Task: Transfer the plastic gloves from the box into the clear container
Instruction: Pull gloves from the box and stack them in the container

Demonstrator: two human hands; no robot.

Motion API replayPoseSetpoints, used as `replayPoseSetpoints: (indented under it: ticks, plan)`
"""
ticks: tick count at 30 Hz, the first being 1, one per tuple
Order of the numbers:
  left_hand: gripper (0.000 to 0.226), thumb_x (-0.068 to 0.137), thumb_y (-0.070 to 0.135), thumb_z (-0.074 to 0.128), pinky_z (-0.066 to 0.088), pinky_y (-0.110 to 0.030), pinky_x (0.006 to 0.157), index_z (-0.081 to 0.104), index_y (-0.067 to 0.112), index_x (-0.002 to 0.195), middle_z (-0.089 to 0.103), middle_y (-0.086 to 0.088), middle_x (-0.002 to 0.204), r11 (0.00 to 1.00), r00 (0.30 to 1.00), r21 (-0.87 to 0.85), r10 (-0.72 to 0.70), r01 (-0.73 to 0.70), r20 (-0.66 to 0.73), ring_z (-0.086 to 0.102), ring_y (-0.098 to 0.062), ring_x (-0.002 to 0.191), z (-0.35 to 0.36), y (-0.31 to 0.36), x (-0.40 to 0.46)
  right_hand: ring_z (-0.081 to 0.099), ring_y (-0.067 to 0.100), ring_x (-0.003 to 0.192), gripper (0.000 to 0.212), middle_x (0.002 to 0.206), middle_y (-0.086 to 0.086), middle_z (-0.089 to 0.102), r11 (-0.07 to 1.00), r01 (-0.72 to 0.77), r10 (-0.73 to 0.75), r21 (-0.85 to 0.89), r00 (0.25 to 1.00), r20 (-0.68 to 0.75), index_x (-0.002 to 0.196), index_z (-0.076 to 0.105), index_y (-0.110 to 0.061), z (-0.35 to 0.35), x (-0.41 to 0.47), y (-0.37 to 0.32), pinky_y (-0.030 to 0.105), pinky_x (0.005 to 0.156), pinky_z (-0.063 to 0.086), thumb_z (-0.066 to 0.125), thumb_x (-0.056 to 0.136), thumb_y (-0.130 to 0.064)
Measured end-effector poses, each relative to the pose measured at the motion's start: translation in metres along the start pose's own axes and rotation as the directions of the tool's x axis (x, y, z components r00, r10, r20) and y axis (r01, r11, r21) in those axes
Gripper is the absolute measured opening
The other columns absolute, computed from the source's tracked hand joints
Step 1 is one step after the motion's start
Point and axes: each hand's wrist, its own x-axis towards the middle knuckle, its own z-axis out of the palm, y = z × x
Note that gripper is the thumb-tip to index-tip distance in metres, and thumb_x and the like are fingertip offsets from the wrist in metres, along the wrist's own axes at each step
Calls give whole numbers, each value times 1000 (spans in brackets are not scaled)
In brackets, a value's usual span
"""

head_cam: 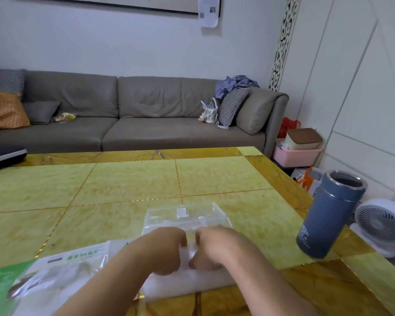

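Observation:
A clear plastic container (187, 216) with its lid up sits on the yellow tiled table (128, 183) just beyond my hands. A whitish stack of plastic gloves (192, 285) lies in front of it, running under both hands. My left hand (167, 249) and my right hand (211, 247) are side by side over the stack, fingers curled down onto it and gripping the plastic. The glove package (53, 270), a green-and-white plastic wrapper with printed text, lies flat at the lower left.
A blue-grey thermos (328, 215) without its lid stands near the table's right edge. A dark flat device (5, 155) lies at the far left edge. A grey sofa stands behind the table, with a small white fan (383, 224) on the floor to the right.

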Motion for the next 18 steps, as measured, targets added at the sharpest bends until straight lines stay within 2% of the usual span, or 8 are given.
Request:
replayPoseSetpoints:
  ticks: [2,4,8,11,13,14,16,18]
  plan:
    - [58,96,13,57,43,-24,80,42,30,149,53,4,143,999,1000,52,2,-4,27,57,-19,122,-3,2,-3,69,26,103,47,121,6,68,1000,-14,15,-25,999,29,135,60,-20,-1,3,-3,32,68,49,64,94,-44]
    - [57,99,13,51,43,-25,82,38,28,153,53,2,145,993,998,117,-1,-6,62,57,-21,125,-8,6,-7,67,26,96,43,117,6,70,999,-10,12,-43,999,47,131,63,-17,-2,3,-5,32,62,45,60,98,-44]
    - [45,102,17,42,44,-29,88,47,17,147,59,-5,141,988,994,153,10,-27,109,58,-25,124,-14,13,-11,61,26,89,39,110,5,69,999,-5,5,-44,1000,4,125,66,-17,1,-1,-7,31,62,43,65,94,-40]
    - [45,105,21,37,43,-30,93,42,15,149,55,-7,144,996,995,74,41,-48,89,55,-25,127,-4,12,-14,61,28,99,37,121,10,64,1000,-9,9,-18,999,-38,128,64,-15,4,-6,-6,33,76,46,60,96,-32]
    - [42,105,21,35,46,-33,92,40,17,146,56,-7,140,997,997,34,68,-68,24,57,-25,121,5,9,-20,62,28,103,41,126,10,63,999,-35,34,-17,996,-82,135,60,-14,5,-11,-7,34,81,47,56,96,-25]
    - [38,104,20,35,48,-33,86,43,19,142,58,-6,134,997,997,25,75,-75,-24,60,-24,114,9,7,-23,64,28,103,41,121,9,65,999,-48,46,-19,993,-109,136,61,-14,5,-14,-7,34,80,48,55,95,-21]
    - [33,101,15,37,48,-34,75,49,22,131,60,-4,122,998,987,21,68,-66,-146,60,-22,97,14,4,-31,67,27,96,37,99,5,64,998,-60,53,-36,982,-179,127,66,-15,6,-21,-9,33,78,51,53,92,-14]
    - [34,98,9,41,53,-36,78,54,24,125,62,0,118,993,944,12,112,-114,-311,62,-20,98,18,-1,-35,65,24,87,30,87,-1,58,997,-61,45,-48,961,-272,115,67,-19,5,-31,-11,33,75,52,52,90,-12]
